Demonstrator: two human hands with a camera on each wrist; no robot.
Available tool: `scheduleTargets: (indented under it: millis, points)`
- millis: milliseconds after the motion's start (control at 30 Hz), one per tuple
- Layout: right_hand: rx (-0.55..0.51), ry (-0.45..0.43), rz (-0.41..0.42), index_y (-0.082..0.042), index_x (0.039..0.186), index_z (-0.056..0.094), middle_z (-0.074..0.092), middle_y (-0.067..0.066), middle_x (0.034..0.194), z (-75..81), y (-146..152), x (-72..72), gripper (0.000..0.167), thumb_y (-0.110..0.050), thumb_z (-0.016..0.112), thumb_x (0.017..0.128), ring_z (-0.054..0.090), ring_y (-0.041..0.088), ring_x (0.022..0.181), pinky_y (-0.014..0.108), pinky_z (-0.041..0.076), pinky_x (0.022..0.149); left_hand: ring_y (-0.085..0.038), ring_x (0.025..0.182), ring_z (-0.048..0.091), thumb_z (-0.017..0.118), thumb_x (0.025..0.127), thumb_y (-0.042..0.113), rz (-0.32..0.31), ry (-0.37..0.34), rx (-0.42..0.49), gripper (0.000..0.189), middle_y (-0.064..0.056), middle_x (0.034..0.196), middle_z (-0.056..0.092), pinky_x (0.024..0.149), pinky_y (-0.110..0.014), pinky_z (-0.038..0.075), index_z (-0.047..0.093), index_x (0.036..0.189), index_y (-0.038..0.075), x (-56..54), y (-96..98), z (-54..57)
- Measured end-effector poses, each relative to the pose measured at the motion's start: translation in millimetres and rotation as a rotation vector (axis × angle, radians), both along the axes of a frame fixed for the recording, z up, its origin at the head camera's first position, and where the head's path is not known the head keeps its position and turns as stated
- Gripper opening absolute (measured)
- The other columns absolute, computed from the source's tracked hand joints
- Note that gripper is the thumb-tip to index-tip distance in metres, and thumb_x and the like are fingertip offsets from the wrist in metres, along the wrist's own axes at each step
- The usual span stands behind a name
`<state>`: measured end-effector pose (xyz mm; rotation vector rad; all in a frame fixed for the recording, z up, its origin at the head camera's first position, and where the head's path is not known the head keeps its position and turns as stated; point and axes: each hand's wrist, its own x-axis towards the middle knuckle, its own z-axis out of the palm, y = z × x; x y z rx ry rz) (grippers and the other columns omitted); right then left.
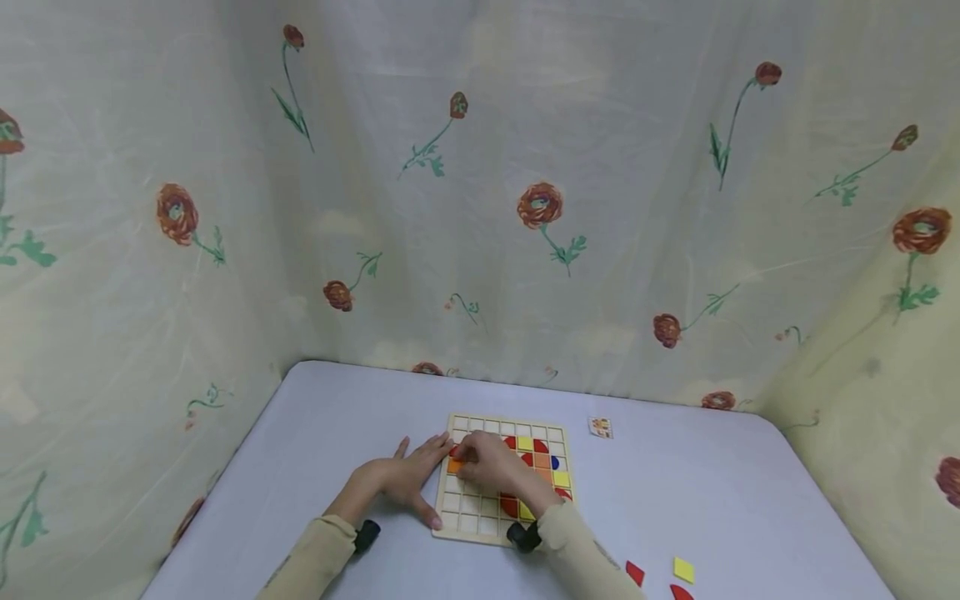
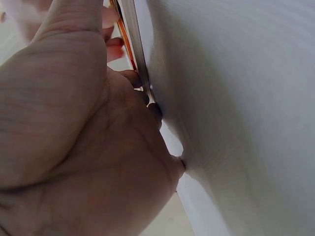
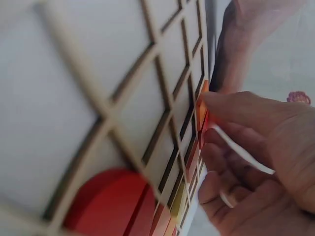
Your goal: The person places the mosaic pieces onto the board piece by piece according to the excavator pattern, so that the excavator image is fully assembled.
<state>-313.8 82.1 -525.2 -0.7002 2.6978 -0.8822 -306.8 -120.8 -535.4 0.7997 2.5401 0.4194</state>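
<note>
A wooden grid board (image 1: pixel 468 525) lies on the table, with several red, yellow, orange and blue pieces in its cells. My left hand (image 1: pixel 401 479) is spread along the board's left side, the fingertips at its upper left edge and the thumb by the lower left corner. Over the board's left part, my right hand (image 1: pixel 491 462) has curled fingers and pinches a small red piece (image 3: pixel 203 129). Its thumb touches an orange piece (image 3: pixel 201 105) beside that. The red piece is partly covered by the fingers, so its full shape is hidden. The right forearm covers part of the board.
Loose red pieces (image 1: pixel 634 572) and a yellow square (image 1: pixel 683 570) lie at the table's front right. A small printed card (image 1: pixel 600 427) is behind the board to the right. A flowered curtain (image 1: pixel 480 250) hangs around the white table (image 1: pixel 337 417).
</note>
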Motion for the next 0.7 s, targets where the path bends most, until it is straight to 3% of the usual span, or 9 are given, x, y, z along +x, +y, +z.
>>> scheduleTargets:
  millis: [133, 233, 500, 700]
  points:
    - [-0.040, 0.040, 0.005, -0.011, 0.103, 0.070, 0.065, -0.003, 0.096, 8.4, 15.7, 12.4, 0.016, -0.018, 0.069, 0.088, 0.055, 0.011, 0.083, 0.024, 0.049, 0.073, -0.025, 0.152, 0.000, 0.077, 0.066, 0.064, 0.005, -0.001, -0.009, 0.124, -0.007, 0.164, 0.004, 0.117, -0.063, 0.000, 0.011, 0.156, 0.011, -1.0, 1.4, -0.6]
    - [-0.060, 0.011, 0.006, -0.013, 0.102, 0.069, 0.065, -0.005, 0.095, 18.4, 34.3, 26.8, 0.015, -0.020, 0.069, 0.088, 0.056, 0.013, 0.085, 0.024, 0.049, 0.072, -0.024, 0.152, 0.001, 0.078, 0.066, 0.063, 0.017, -0.007, -0.021, 0.124, -0.006, 0.164, 0.004, 0.118, -0.062, 0.000, 0.011, 0.156, 0.012, -0.8, 2.5, -0.1]
    - [-0.079, -0.172, -0.017, -0.010, 0.103, 0.063, 0.062, 0.002, 0.098, 28.1, 110.3, 71.4, 0.029, -0.023, 0.077, 0.082, 0.053, 0.019, 0.092, 0.028, 0.047, 0.076, -0.022, 0.152, 0.002, 0.081, 0.064, 0.061, 0.047, -0.010, -0.024, 0.125, -0.005, 0.164, 0.006, 0.119, -0.060, 0.000, 0.012, 0.156, 0.013, 1.4, 5.5, 1.0]
    - [-0.082, -0.278, -0.154, -0.006, 0.107, 0.059, 0.060, 0.004, 0.098, 19.8, 179.8, 99.3, 0.034, -0.020, 0.077, 0.081, 0.050, 0.020, 0.092, 0.026, 0.044, 0.072, -0.023, 0.152, 0.002, 0.080, 0.062, 0.063, 0.053, 0.001, -0.023, 0.126, -0.005, 0.164, 0.005, 0.119, -0.060, 0.000, 0.013, 0.156, 0.012, 1.9, 5.1, -1.5]
